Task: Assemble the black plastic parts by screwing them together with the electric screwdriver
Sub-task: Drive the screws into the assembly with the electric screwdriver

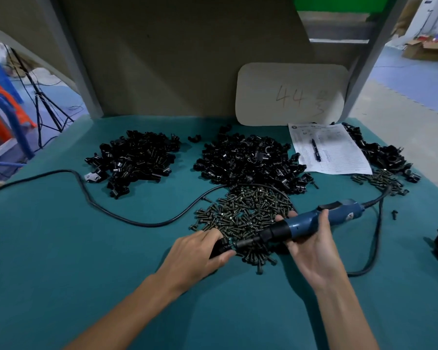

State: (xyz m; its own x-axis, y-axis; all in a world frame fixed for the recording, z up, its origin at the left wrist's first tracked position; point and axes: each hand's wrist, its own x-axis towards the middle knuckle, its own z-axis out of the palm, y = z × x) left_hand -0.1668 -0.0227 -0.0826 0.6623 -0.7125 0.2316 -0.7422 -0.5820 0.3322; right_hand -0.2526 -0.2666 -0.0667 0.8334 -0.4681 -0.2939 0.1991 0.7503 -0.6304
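fastening is the step in hand, judging by the pose. the left hand [200,251] pinches a black plastic part [217,248] between thumb and fingers at the near edge of the screw pile [245,213]. the right hand [311,251] is wrapped around the barrel of the electric screwdriver [314,221], which lies almost level with its bit pointed left at the part. the bit tip sits right at the part's face; whether a screw is already seated there is too small to tell. the next move calls for keeping bit, screw and hole in one line, holding the part firm against the twist, and pressing the black lever on top of the tool. a tilt would likely let the bit slip off the screw head.

the screwdriver has a blue body and a black nose collar, and a dark cord [376,231] leaves its right end and trails over the teal desk [61,261]. the held part is glossy black and mostly hidden by the fingers. loose parts of the same look lie heaped on the far side: a left heap [134,157], a middle heap [248,160] and a right heap [384,155]. a printed sheet [331,150] with a pen [316,150] on it lies between the middle and right heaps.
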